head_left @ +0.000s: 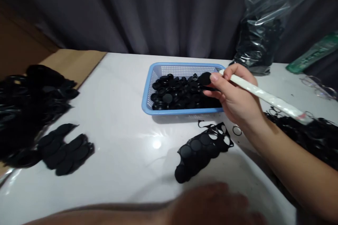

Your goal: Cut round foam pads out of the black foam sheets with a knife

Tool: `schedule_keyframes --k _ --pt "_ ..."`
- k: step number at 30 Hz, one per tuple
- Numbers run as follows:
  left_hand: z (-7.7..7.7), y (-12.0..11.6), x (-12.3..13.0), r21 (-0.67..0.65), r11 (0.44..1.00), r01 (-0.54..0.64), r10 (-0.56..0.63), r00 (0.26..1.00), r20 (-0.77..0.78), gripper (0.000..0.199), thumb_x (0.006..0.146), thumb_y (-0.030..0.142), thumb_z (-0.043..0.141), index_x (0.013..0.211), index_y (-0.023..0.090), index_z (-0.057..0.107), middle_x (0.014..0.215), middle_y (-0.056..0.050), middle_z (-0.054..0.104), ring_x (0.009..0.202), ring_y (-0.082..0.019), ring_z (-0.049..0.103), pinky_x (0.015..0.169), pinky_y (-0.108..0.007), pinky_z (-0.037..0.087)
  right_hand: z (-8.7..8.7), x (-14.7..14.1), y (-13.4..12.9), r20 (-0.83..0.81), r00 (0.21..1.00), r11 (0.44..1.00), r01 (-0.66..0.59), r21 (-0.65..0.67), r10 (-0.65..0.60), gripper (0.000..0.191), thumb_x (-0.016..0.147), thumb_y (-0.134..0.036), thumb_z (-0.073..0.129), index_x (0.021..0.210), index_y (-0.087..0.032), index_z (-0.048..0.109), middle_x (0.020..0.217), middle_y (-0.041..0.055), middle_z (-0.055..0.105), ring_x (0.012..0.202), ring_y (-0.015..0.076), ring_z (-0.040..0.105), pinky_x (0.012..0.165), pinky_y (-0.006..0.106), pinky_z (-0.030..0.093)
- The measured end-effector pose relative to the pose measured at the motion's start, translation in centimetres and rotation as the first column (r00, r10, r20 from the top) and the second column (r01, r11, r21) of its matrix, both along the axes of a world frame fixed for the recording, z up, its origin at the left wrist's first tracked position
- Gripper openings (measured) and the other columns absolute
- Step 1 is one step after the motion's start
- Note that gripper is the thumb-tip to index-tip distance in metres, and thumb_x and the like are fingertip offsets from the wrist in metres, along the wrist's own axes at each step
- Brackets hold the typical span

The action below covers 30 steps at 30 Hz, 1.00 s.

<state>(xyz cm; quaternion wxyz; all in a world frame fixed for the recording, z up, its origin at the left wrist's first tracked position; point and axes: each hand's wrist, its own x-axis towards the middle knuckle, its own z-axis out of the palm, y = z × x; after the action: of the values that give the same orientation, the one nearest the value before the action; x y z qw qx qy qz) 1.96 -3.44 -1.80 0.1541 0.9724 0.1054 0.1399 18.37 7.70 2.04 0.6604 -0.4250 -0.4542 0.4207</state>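
Note:
My right hand [235, 93] is closed around a long white-handled craft knife [266, 96] with a dark pointed tip. Between its thumb and fingers is also a round black disc [205, 78], above the right part of a blue plastic basket [148, 93]. Inside the basket lies a heap of black round parts [179, 93]. My left hand [211, 205] is smeared by motion at the bottom edge, so its fingers cannot be made out. Just beyond it lies a black die-cut sheet [196, 153] of round discs, with several open holes at its far end.
More black disc sheets [66, 151] lie at left beside a dark pile [26, 109] on cardboard [76, 61]. Black ring scraps [317, 137] heap up at right. A filled clear bag [261, 38], a green bottle [314, 52] and glasses [320, 86] stand or lie behind.

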Motion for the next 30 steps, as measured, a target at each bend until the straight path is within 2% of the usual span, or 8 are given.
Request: schedule_keyframes --k 5,15,20,23,25,28,29,30 --pt "-5.2 -4.0 4.2 0.128 0.986 0.104 -0.134 0.955 0.264 0.018 0.094 0.03 0.049 0.096 0.025 0.066 0.114 0.003 0.067 0.098 -0.013 0.058 0.074 -0.026 0.042 1.1 -0.1 1.0 -0.007 1.0 0.996 0.004 0.089 -0.003 0.03 0.078 -0.025 0.07 0.071 -0.024 0.041 0.075 -0.0067 0.059 0.075 0.0111 0.066 0.062 0.022 0.058" --pt "-1.9 -5.1 12.2 0.034 0.996 0.08 -0.086 0.948 0.308 0.028 0.076 0.03 0.067 0.055 0.017 0.055 0.052 -0.001 0.055 0.048 -0.016 0.05 0.043 -0.03 0.018 4.4 2.7 1.2 0.005 1.0 0.966 0.027 0.257 -0.029 0.029 0.083 -0.02 0.063 0.073 -0.025 0.036 0.081 -0.0085 0.058 0.081 0.0099 0.066 0.061 0.019 0.056" --pt "-2.3 -4.9 11.9 0.048 0.985 0.165 -0.171 0.96 0.221 0.023 0.076 0.028 0.065 0.058 0.018 0.056 0.056 -0.003 0.062 0.046 -0.015 0.051 0.045 -0.03 0.025 5.5 2.8 0.3 -0.01 0.995 0.963 0.094 0.254 -0.094 0.027 0.082 -0.023 0.065 0.072 -0.027 0.04 0.083 -0.0059 0.059 0.085 0.0144 0.068 0.062 0.024 0.059" --pt "-1.4 -3.5 9.8 -0.163 0.972 0.17 -0.119 0.952 0.281 0.016 0.08 0.027 0.062 0.067 0.018 0.057 0.057 -0.001 0.064 0.045 -0.013 0.052 0.043 -0.028 0.029 5.6 2.6 0.0 -0.005 0.995 0.97 0.101 0.223 -0.103 0.027 0.079 -0.024 0.068 0.072 -0.027 0.042 0.08 -0.0061 0.061 0.081 0.0144 0.068 0.062 0.024 0.059" --pt "-0.1 -1.7 7.6 -0.545 0.833 0.094 0.1 0.944 0.315 0.014 0.079 0.032 0.067 0.075 0.021 0.059 0.065 0.001 0.069 0.052 -0.013 0.06 0.044 -0.023 0.036 5.4 2.6 0.0 -0.002 0.997 0.975 0.081 0.208 -0.082 0.028 0.077 -0.025 0.07 0.071 -0.026 0.043 0.075 -0.007 0.06 0.073 0.0123 0.067 0.061 0.023 0.058" --pt "2.1 2.0 3.8 -0.988 0.153 0.001 0.611 0.786 0.096 0.025 0.072 0.026 0.075 0.091 0.023 0.059 0.07 0.003 0.069 0.06 -0.013 0.067 0.051 -0.019 0.048 5.0 2.4 0.4 0.015 1.0 0.987 0.0 0.161 -0.003 0.03 0.072 -0.025 0.075 0.07 -0.023 0.045 0.071 -0.0073 0.059 0.068 0.0104 0.064 0.058 0.021 0.057" --pt "2.7 3.3 2.6 -0.995 0.029 0.093 0.719 0.69 0.085 0.031 0.068 0.023 0.079 0.091 0.024 0.059 0.069 0.005 0.068 0.059 -0.012 0.068 0.053 -0.017 0.05 4.8 2.2 0.6 0.021 1.0 0.99 -0.026 0.142 0.023 0.031 0.07 -0.025 0.077 0.069 -0.023 0.046 0.071 -0.007 0.059 0.068 0.0104 0.064 0.057 0.021 0.057" --pt "3.0 4.6 1.4 -0.985 0.028 0.168 0.799 0.589 0.123 0.031 0.068 0.023 0.08 0.091 0.023 0.06 0.066 0.005 0.067 0.059 -0.011 0.068 0.056 -0.016 0.051 4.6 2.0 0.7 0.021 0.999 0.992 -0.046 0.118 0.043 0.032 0.069 -0.026 0.078 0.068 -0.022 0.046 0.071 -0.0068 0.06 0.068 0.0105 0.064 0.056 0.021 0.057"
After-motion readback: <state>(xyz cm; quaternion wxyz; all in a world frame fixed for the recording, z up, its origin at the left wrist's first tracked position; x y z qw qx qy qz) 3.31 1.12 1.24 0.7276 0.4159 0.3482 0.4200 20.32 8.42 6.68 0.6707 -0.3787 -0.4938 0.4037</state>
